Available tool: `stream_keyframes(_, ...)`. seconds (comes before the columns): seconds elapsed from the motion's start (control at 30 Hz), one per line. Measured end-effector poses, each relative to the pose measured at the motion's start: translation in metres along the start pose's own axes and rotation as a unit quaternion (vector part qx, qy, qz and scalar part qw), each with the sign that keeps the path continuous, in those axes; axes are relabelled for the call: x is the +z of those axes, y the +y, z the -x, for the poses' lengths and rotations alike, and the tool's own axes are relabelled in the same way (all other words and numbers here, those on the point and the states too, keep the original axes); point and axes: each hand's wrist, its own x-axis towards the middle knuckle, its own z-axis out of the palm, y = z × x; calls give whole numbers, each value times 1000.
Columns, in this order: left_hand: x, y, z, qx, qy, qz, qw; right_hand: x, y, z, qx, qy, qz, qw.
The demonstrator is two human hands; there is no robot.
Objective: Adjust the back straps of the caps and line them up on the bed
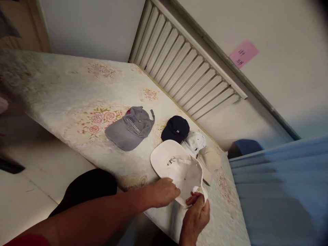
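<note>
A white baseball cap [164,155] with dark lettering near its brim is tilted over the table, its hollow inside turned toward me. My left hand [166,192] is closed on the cap's near edge, fingers curled. At the back of the cap, my right hand [196,212] grips the rim by the rear opening, thumb and fingers pinched round it. Just beyond the held cap lie a navy cap [175,129], a white cap with a small dark emblem [195,140] and a beige cap [210,159], close together. Farther left rests a grey cap [130,128] with its strap sticking out.
The floral tablecloth [77,85] covers the long table. A white radiator [184,61] stands along its wall side, below a pink note [244,53]. A blue curtain [279,191] hangs at right. A black rounded thing [89,186] is by the near edge.
</note>
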Motion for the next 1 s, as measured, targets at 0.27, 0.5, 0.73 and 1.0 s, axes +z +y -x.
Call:
stream_keyframes(0.27, -9, -10, 1, -10, -3, 5, 1000, -17, -11, -36, 0, -36, -35, 999)
stream_keyframes(0.5, -9, -12, -2, -7, 9, -8, 1000, -20, -17, -43, -8, 22, -24, 999)
stream_keyframes(0.73, -8, -8, -3, -27, -8, -14, 1000, -20, 13, 5, 90, 121, -97, 984)
stream_keyframes(1.0, 4, -4, -4, -25, -3, -9, 1000, -2, 46, 32, 133, -166, -40, 976)
